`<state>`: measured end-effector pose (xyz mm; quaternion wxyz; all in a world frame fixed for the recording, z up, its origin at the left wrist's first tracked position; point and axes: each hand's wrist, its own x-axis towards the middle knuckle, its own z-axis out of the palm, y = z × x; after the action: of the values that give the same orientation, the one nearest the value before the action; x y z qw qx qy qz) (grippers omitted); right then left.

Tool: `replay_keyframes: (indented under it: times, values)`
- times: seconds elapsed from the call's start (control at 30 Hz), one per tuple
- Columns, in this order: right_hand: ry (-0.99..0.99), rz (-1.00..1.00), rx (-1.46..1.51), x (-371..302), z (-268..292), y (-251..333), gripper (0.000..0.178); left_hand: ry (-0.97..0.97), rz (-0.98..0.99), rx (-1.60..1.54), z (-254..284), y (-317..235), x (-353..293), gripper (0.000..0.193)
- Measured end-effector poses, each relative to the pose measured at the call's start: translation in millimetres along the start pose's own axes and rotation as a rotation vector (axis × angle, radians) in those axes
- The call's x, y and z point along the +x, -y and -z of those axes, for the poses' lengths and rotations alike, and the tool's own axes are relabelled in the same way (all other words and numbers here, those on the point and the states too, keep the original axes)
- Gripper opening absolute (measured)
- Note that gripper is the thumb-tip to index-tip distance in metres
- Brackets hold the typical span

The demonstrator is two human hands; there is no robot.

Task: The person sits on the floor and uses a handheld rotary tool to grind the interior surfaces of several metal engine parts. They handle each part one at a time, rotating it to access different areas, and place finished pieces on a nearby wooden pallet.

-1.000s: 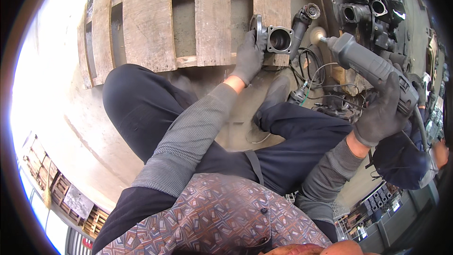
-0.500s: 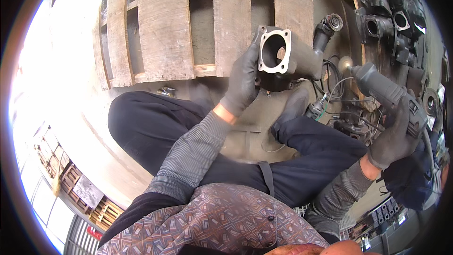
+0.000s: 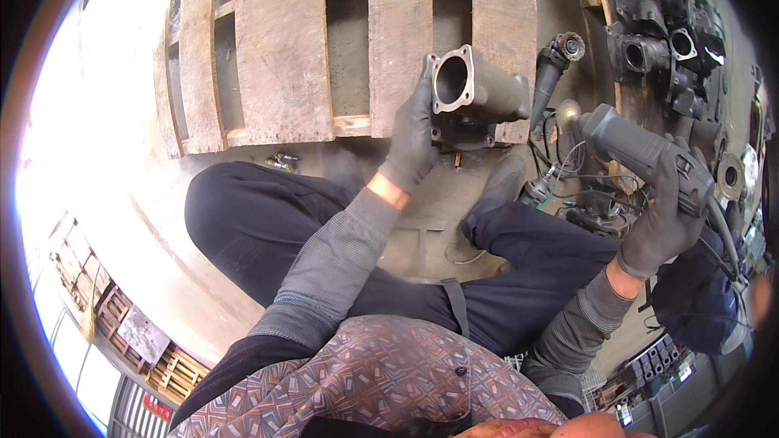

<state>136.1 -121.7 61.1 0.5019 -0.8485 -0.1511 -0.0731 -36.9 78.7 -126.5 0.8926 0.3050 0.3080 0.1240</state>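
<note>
My left hand (image 3: 412, 131), in a dark glove, is closed on the left side of a dark metal casting (image 3: 497, 91), holding it up by the pallet's near edge. The casting's bright square flange, with a round bore and corner holes, is turned up and to the left. At the right, my gloved right hand (image 3: 667, 223) grips a grey power grinder (image 3: 637, 146) by its rear body. A small round disc (image 3: 570, 110) sits at the tool's far-left tip, apart from the casting. The right fingers are partly hidden behind the grinder.
A slatted wooden pallet (image 3: 284, 49) lies ahead. Beside its right edge is a second dark tool (image 3: 553, 69) with a round head. Several black castings (image 3: 649, 53) are piled at the far right. Cables (image 3: 572, 158) run over the floor near my foot (image 3: 495, 186). Small metal fittings (image 3: 282, 161) lie left.
The casting has turned in my left hand and shifted a little left, so more of its side shows. My right hand has brought the grinder slightly left, nearer the casting.
</note>
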Motion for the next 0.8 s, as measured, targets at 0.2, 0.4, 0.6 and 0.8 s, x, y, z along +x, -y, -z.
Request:
replay_keyframes:
  times: [0.2, 0.4, 0.6, 0.8]
  values:
    - [-0.012, 0.064, -0.076, -1, 20, -1, 0.043, 0.096, -0.395, 0.507, -6, 23, 27, 0.061]
    - [-0.103, 0.046, -0.093, -2, 49, -13, 0.035, 0.037, -0.087, -0.269, -46, 62, 71, 0.064]
    - [-0.089, 0.111, -0.163, -2, 72, -21, 0.033, -0.281, 0.062, 0.443, -23, 88, 83, 0.055]
    - [-0.046, 0.229, -0.275, -8, 79, -24, 0.024, -0.548, -0.057, 1.058, 7, 96, 74, 0.039]
